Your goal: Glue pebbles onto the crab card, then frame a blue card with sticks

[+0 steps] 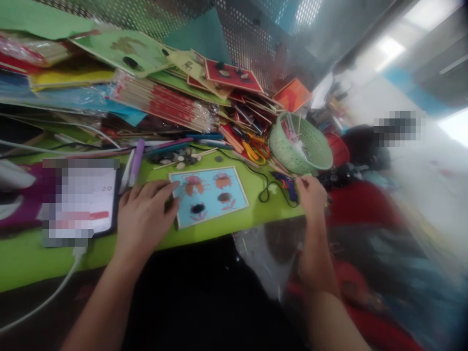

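A light blue card (210,202) with a pale wooden border lies on the green tabletop. It carries orange and pink drawn shapes and several pebbles, one of them black. My left hand (144,212) rests at the card's left edge, fingers stretched out and apart. To the card's right lies a blue and red glue gun (287,185) beside a black cord. My right hand (312,195) is just right of the glue gun, its fingers pinched together; what they hold, if anything, is hidden.
A phone (87,200) with a white cable lies at left. Loose pebbles (179,160), orange-handled scissors (256,148) and a green basket (300,144) stand behind the card. Bundled sticks (157,105) and decorated cards pile up against a perforated panel. Blurred red things are at right.
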### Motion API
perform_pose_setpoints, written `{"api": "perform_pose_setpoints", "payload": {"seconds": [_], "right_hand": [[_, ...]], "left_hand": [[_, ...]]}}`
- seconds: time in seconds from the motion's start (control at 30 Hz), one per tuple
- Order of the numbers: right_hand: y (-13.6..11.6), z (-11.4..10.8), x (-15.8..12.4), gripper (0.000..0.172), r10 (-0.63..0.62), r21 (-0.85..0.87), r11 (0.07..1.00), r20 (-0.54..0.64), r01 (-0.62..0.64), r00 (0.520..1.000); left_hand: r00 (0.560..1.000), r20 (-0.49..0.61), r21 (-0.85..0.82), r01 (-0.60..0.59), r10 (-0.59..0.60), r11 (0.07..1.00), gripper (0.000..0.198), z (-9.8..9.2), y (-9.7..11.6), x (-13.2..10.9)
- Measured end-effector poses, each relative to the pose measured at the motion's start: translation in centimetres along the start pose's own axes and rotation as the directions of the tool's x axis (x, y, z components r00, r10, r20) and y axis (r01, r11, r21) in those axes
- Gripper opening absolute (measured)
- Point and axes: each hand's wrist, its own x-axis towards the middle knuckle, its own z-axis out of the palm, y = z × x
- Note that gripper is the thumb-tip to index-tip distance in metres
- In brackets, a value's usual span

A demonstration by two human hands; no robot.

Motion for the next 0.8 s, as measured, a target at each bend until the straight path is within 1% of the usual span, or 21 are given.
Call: {"api": "perform_pose_setpoints", "payload": {"seconds": [0.03, 0.07, 0.13, 0.17, 0.2, 0.27, 0.3, 0.37, 0.43, 0.47, 0.5, 0.57, 0.6, 0.63, 0.7, 0.8], "right_hand": [[-0.8, 0.2, -0.1, 0.042, -0.096, 0.055, 0.994, 0.004, 0.095, 0.995], [-1.7, 0.6, -0.3, 0.039, -0.187, 0.113, 0.977, 0.038, 0.182, 0.982], [-3.6, 1.8, -0.7, 0.034, -0.331, 0.199, 0.933, 0.141, 0.301, 0.933], [-4.5, 2.5, -0.9, 0.033, -0.377, 0.204, 0.918, 0.178, 0.34, 0.909], [-5.4, 3.0, -1.3, 0.035, -0.396, 0.186, 0.914, 0.202, 0.362, 0.896], [-6.8, 3.8, -2.1, 0.037, -0.402, 0.159, 0.914, 0.233, 0.373, 0.885], [-7.3, 3.8, -2.5, 0.036, -0.408, 0.184, 0.911, 0.253, 0.37, 0.877], [-7.9, 3.5, -3.2, 0.031, -0.446, 0.31, 0.883, 0.316, 0.353, 0.838], [-8.0, 2.9, -3.2, 0.027, -0.49, 0.417, 0.846, 0.358, 0.333, 0.795], [-8.0, 2.7, -2.8, 0.026, -0.498, 0.425, 0.84, 0.356, 0.338, 0.79], [-8.0, 2.5, -2.2, 0.025, -0.494, 0.396, 0.846, 0.336, 0.356, 0.802], [-7.9, 2.7, -0.4, 0.024, -0.476, 0.263, 0.872, 0.263, 0.412, 0.839], [-7.9, 3.0, 0.6, 0.023, -0.471, 0.184, 0.881, 0.237, 0.436, 0.85], [-8.0, 3.3, 1.5, 0.023, -0.475, 0.114, 0.88, 0.234, 0.461, 0.848], [-8.4, 4.1, 3.1, 0.022, -0.487, 0.02, 0.863, 0.294, 0.504, 0.822], [-9.2, 4.8, 4.4, 0.019, -0.5, -0.045, 0.827, 0.397, 0.56, 0.77]], "left_hand": [[1.0, -0.001, -0.001, -0.002, 0.002, 1.0, 0.036, 0.0, 0.0, 0.0], [1.0, -0.007, -0.001, 0.0, 0.0, 1.0, 0.036, 0.0, 0.0, 0.0], [1.0, -0.021, -0.005, 0.003, -0.003, 1.0, 0.036, -0.1, -0.1, -0.1], [0.999, -0.033, -0.009, 0.006, -0.006, 1.0, 0.036, -0.2, -0.1, -0.1], [0.999, -0.045, -0.013, 0.005, -0.006, 1.0, 0.036, -0.2, -0.2, -0.2], [0.998, -0.069, -0.021, 0.003, -0.004, 1.0, 0.036, -0.2, -0.4, -0.3], [0.997, -0.078, -0.023, 0.0, -0.002, 1.0, 0.036, -0.2, -0.5, -0.3], [0.996, -0.094, -0.022, -0.002, 0.0, 1.0, 0.036, -0.2, -0.7, -0.4], [0.994, -0.111, -0.019, -0.003, 0.001, 1.0, 0.035, -0.1, -0.8, -0.4], [0.993, -0.118, -0.018, -0.004, 0.002, 1.0, 0.034, 0.0, -0.8, -0.4], [0.992, -0.127, -0.017, -0.004, 0.002, 1.0, 0.034, 0.1, -0.7, -0.4], [0.99, -0.14, -0.02, -0.007, 0.004, 1.0, 0.033, 0.2, -0.7, -0.4], [0.989, -0.146, -0.022, -0.008, 0.004, 1.0, 0.033, 0.3, -0.7, -0.4], [0.989, -0.15, -0.024, -0.01, 0.006, 1.0, 0.033, 0.3, -0.8, -0.4], [0.988, -0.157, -0.027, -0.018, 0.013, 0.999, 0.033, 0.4, -0.8, -0.4], [0.989, -0.147, -0.029, -0.015, 0.01, 0.999, 0.032, 0.1, -0.8, -0.6]]}}
